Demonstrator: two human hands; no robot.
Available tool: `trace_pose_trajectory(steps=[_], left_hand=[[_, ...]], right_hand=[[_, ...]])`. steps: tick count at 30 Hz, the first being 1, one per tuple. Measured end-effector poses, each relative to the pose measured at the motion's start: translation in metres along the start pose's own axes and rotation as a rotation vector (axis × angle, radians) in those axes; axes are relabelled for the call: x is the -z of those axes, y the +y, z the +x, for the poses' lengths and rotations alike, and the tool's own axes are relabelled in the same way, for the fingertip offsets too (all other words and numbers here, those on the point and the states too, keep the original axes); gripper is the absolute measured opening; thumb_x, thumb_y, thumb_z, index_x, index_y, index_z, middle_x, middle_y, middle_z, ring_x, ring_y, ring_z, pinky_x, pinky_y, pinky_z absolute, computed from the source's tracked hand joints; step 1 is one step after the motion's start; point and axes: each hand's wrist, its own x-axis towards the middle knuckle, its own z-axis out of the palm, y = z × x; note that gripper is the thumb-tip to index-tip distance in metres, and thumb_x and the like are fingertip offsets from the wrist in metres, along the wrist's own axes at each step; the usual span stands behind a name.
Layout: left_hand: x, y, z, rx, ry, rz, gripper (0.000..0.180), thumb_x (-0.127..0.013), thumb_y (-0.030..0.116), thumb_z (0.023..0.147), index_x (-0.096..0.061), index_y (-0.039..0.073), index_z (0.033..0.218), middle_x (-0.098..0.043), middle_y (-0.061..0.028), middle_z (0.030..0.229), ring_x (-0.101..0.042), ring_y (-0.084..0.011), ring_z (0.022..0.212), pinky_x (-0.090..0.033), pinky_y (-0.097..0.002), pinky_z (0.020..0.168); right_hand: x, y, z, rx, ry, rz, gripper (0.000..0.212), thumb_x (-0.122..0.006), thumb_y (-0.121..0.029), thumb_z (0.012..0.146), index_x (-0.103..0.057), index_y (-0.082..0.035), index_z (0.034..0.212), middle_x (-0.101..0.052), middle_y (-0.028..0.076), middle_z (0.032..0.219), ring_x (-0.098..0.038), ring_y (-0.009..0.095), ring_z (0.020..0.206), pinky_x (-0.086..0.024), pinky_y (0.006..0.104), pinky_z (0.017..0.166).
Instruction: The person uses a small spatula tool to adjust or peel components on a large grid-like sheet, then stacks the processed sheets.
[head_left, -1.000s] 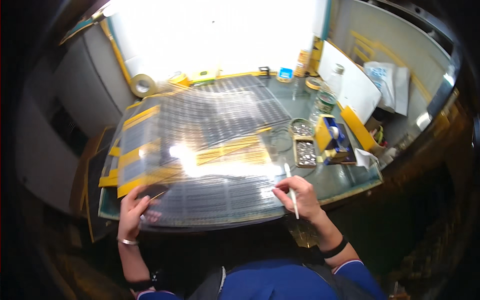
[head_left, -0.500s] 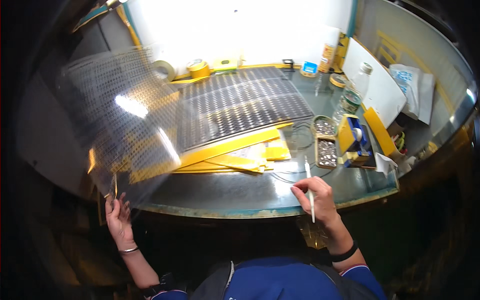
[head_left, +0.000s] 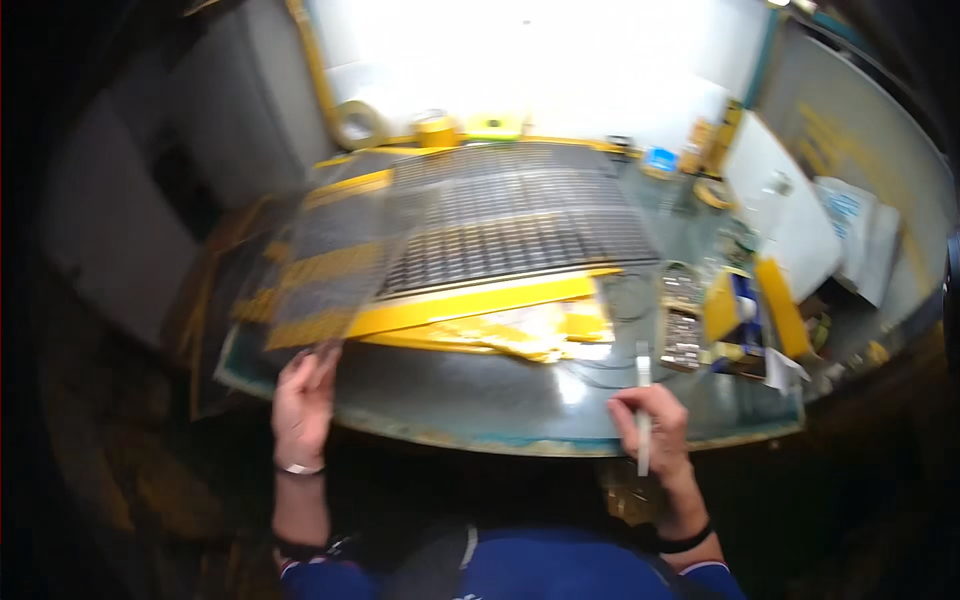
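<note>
The left hand [head_left: 305,405] is at the tabletop's [head_left: 480,400] front edge, toward the left corner, its fingertips at the near end of a clear sheet [head_left: 330,262]. Blur hides whether the fingers pinch the sheet or only touch it. The sheet spreads over the left end of the tabletop, with yellow bands showing through it. The right hand [head_left: 655,425] is above the front edge, toward the right corner, gripping a thin white stick [head_left: 644,365] between thumb and fingers, one end pointing up toward the far edge.

A dark patterned panel [head_left: 500,240] lies in the middle of the tabletop, with yellow strips [head_left: 480,306] along its near side. Toward the right edge, a tray of small shiny pieces [head_left: 682,338] sits just beside a yellow-and-blue tape dispenser [head_left: 733,315]. A pale tape roll [head_left: 358,125] stands by the far left corner.
</note>
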Motion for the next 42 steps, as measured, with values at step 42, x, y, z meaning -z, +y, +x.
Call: trace_pose_trajectory(steps=[42], left_hand=[[-0.108, 0.027, -0.025, -1.164, -0.036, 2.214, 0.01, -0.07, 0.01, 0.078, -0.071, 0.007, 0.088, -0.056, -0.011, 0.084, -0.053, -0.0271, 0.077, -0.042, -0.0409, 0.067]], right_hand=[[0.013, -0.002, -0.001, -0.179, 0.167, 0.404, 0.006, -0.066, -0.003, 0.081, -0.064, -0.002, 0.075, -0.067, 0.008, 0.071, -0.065, 0.02, 0.065, -0.05, 0.0299, 0.062]])
